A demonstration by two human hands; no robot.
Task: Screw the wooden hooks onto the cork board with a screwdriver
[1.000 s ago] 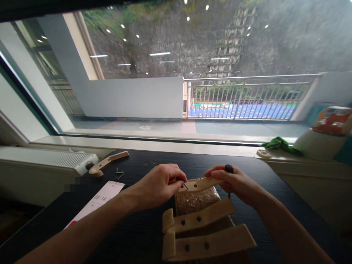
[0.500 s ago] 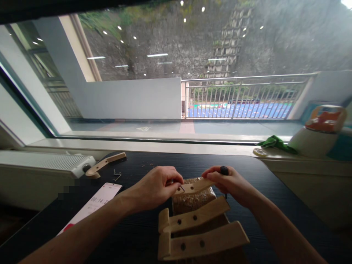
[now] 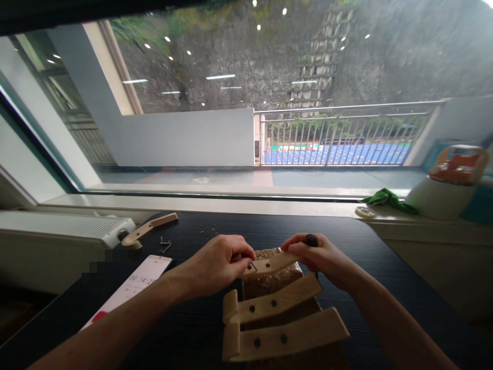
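My left hand (image 3: 227, 257) is closed in a pinch on a thin metal screw (image 3: 254, 266), held at a hole in the farthest curved wooden piece (image 3: 275, 263). Gripping that piece by its right end is my right hand (image 3: 319, 252). A black-handled tool (image 3: 311, 240), seemingly a screwdriver, is tucked between the right fingers; its lower part is mostly hidden. The piece lies over a lumpy brown block (image 3: 265, 285) that looks wrapped in clear film. Nearer to me are a middle wooden piece (image 3: 285, 298) and a front wooden piece (image 3: 300, 334), each with two holes.
On the black table (image 3: 192, 329) lie a phone (image 3: 134, 288) with a running timer, several loose screws (image 3: 165, 244) and another wooden piece (image 3: 154, 226). A white heater (image 3: 65, 231) stands left. A green cloth (image 3: 389, 199) and a white container (image 3: 439, 198) are at right.
Both hands keep almost the same place and hold. The view has shifted very slightly, and the screw tilts a little differently at the hole.
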